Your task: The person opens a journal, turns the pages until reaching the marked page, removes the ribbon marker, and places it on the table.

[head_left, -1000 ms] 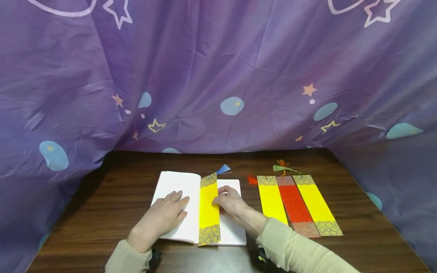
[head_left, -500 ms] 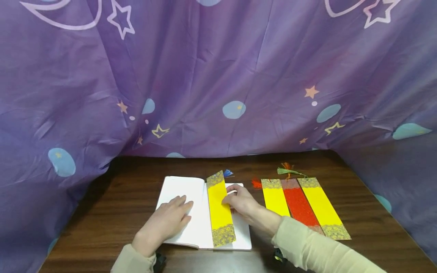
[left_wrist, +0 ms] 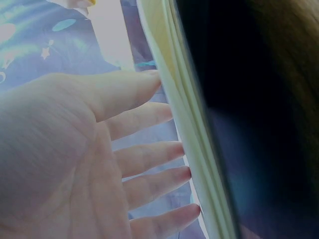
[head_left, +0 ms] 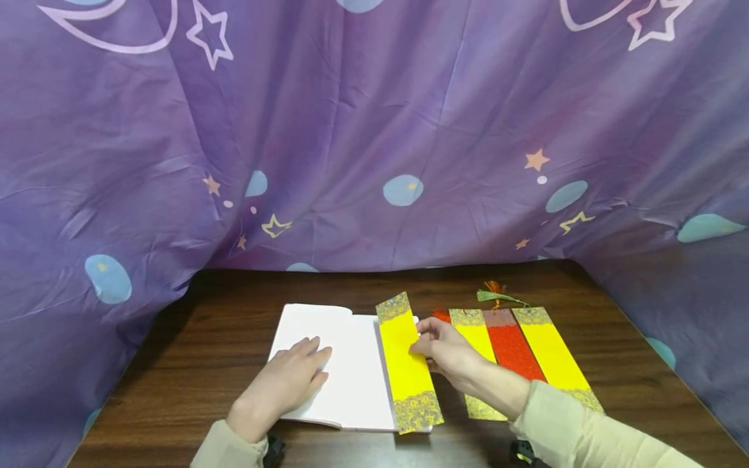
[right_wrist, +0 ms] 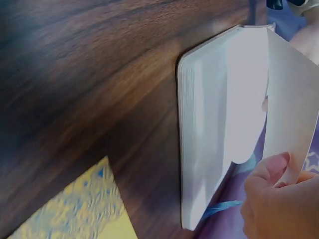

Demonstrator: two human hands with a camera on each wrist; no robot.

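Observation:
An open book (head_left: 359, 364) with blank white pages lies on the table. My left hand (head_left: 287, 383) rests on its left page with fingers spread; in the left wrist view the fingertips touch the page edge. My right hand (head_left: 453, 354) pinches a yellow bookmark (head_left: 404, 364) with lace-patterned ends by its right edge, between thumb and fingers. The bookmark is raised and tilted over the right page. Its pale back (right_wrist: 294, 99) faces the right wrist camera, where a blue tassel (right_wrist: 223, 206) shows beyond the book.
To the right lie a yellow bookmark (head_left: 475, 335), a red bookmark (head_left: 513, 351) and another yellow bookmark (head_left: 552, 351), side by side. A green tassel (head_left: 497, 296) and orange threads stick out behind them. A purple curtain (head_left: 328, 130) hangs behind the dark wooden table (head_left: 175, 364).
My right hand has lifted the yellow bookmark off the book's middle and carried it rightward, tilting it and baring the right page. The left hand has stayed on the left page.

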